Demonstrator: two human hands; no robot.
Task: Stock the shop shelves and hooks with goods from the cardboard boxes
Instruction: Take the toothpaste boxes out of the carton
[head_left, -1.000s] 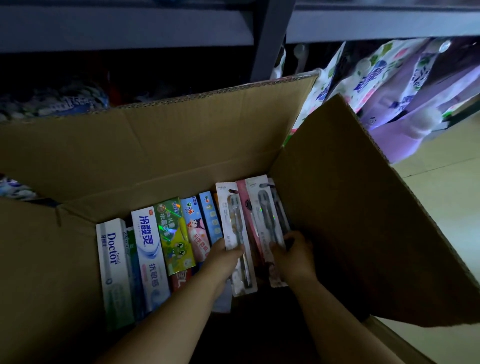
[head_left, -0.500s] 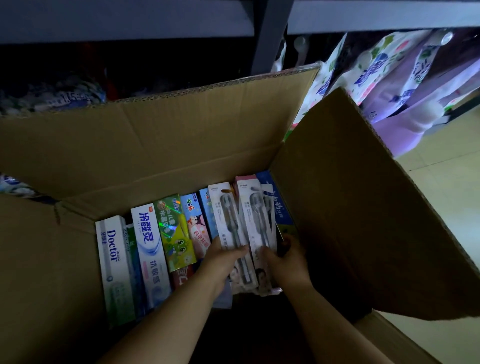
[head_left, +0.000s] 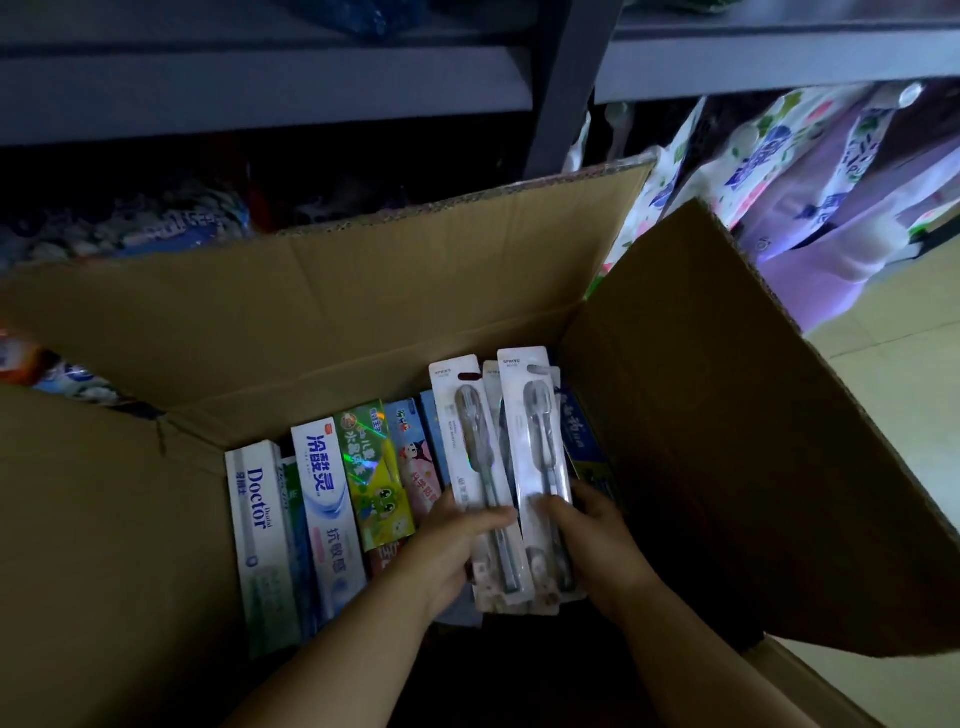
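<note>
An open cardboard box (head_left: 363, 312) stands on the floor below me, its flaps spread. Inside, toothpaste cartons (head_left: 322, 499) lie in a row on the left. My left hand (head_left: 452, 540) and my right hand (head_left: 587, 540) both grip a small stack of white toothbrush blister packs (head_left: 519, 457), thumbs across the fronts, holding the stack raised above the cartons. A blue carton (head_left: 584, 441) shows just behind the stack on the right.
Grey metal shelves (head_left: 779, 57) run across the top with an upright post (head_left: 566, 83) between them. Purple and floral pouches (head_left: 831, 171) hang or lean at the upper right. Pale floor tiles (head_left: 904, 395) lie right of the box's raised flap (head_left: 727, 415).
Both hands have gathered the toothbrush packs together and lifted them up out of the row. The blue carton behind them has come into view.
</note>
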